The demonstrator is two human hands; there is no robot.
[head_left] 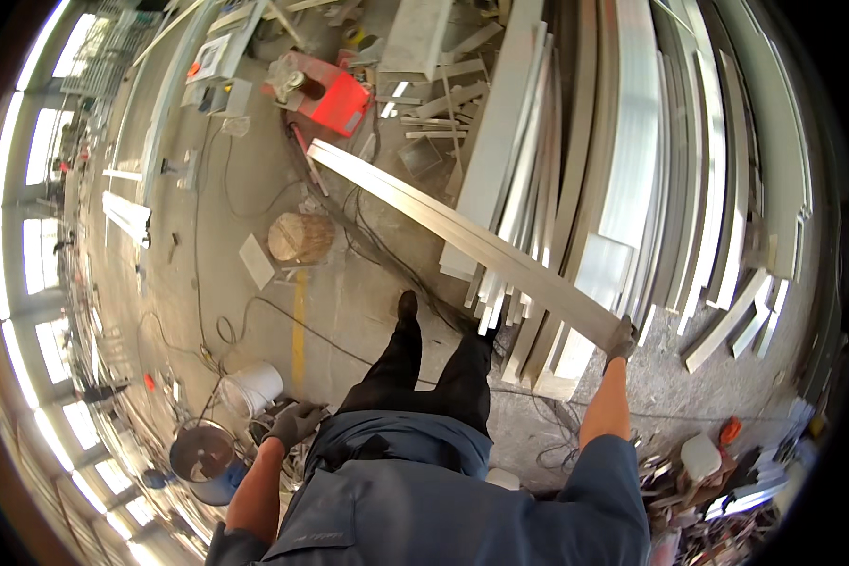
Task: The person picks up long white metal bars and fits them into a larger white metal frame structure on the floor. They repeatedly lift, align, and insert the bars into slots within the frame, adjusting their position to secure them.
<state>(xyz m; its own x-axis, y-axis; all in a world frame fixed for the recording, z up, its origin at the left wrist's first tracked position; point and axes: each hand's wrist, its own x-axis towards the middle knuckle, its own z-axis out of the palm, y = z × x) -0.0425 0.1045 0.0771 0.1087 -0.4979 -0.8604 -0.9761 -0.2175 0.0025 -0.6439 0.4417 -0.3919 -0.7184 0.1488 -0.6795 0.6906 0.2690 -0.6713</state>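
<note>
A long, pale metal bar [462, 236] with a lengthwise groove runs slantwise from the upper middle down to the right. My right hand [621, 340], in a dark glove, is closed around its near end. The bar passes over a stack of long metal profiles [575, 132], its far end sticking out past them toward a red box [344, 99]. By my left hip hangs my gloved left hand [295, 424], its fingers loosely stretched out and nothing visible in them. Close to that hand stands a white bucket [252, 389].
A wood stump [300, 238] and a square plate [257, 260] sit on the floor at centre left. Dark cables [387, 255] snake across the concrete before my feet. A dark drum [206, 457] stands at lower left; mixed scrap [717, 481] is heaped at lower right.
</note>
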